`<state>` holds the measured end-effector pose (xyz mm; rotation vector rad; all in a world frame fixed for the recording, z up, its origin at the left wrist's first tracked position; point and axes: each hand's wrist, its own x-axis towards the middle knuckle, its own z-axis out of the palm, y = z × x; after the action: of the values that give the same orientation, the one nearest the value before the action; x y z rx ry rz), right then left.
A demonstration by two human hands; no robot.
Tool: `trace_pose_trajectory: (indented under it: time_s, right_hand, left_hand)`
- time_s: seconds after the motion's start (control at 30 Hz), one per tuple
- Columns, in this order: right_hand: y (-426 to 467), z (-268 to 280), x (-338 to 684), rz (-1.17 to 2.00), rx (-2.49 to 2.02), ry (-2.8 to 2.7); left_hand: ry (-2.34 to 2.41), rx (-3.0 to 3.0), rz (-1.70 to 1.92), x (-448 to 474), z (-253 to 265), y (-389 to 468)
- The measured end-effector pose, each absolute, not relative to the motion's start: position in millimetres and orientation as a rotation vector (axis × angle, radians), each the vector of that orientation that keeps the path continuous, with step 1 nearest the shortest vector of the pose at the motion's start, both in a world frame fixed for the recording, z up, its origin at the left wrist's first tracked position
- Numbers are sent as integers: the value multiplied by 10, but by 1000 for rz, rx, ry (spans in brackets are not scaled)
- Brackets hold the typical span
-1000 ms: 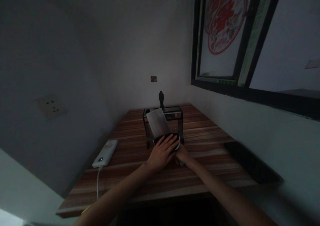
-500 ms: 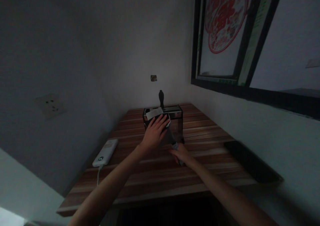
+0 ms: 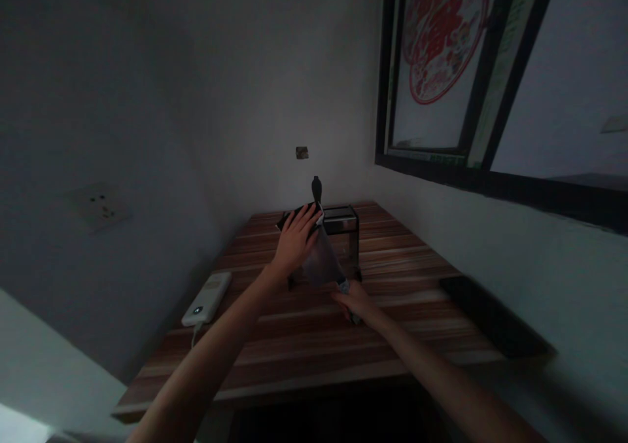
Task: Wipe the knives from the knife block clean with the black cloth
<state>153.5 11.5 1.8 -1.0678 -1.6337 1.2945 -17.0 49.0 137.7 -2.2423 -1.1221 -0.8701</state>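
My right hand [image 3: 354,299] is wrapped round the handle of a cleaver [image 3: 321,261], whose broad grey blade slants up and left above the table. At the blade's far end, my left hand [image 3: 295,237] grips a dark cloth [image 3: 316,211] with a whitish edge, fingers laid over it and thumb lower down. The dim light hides exactly how the cloth meets the blade. Just behind stands a knife rack [image 3: 352,219] with a dark frame, partly covered by my hand and the blade. A black knife handle [image 3: 316,186] sticks up from it.
On the wood-grain table [image 3: 265,351], a white power bank [image 3: 209,299] with a cable lies at the left. A flat black object [image 3: 495,315] rests along the right edge. Walls stand close behind and on both sides, with a dark-framed panel [image 3: 436,161] on the right.
My left hand has moved slightly up and left with the cloth, baring more of the blade. The cloth's pale strip is no longer visible. My right hand stays almost still.
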Motion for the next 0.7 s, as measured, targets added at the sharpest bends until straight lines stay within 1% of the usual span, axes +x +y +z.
trace_pose_trajectory:
  time_s: [0.37, 0.7]
  right_hand:
    - [109, 42, 1529, 1278, -1147, -1627]
    - [116, 22, 1532, 1269, -1107, -1650]
  left_hand:
    - [-1086, -2212, -842, -152, 1318, 465]
    - [-1057, -2270, -777, -81, 1074, 256]
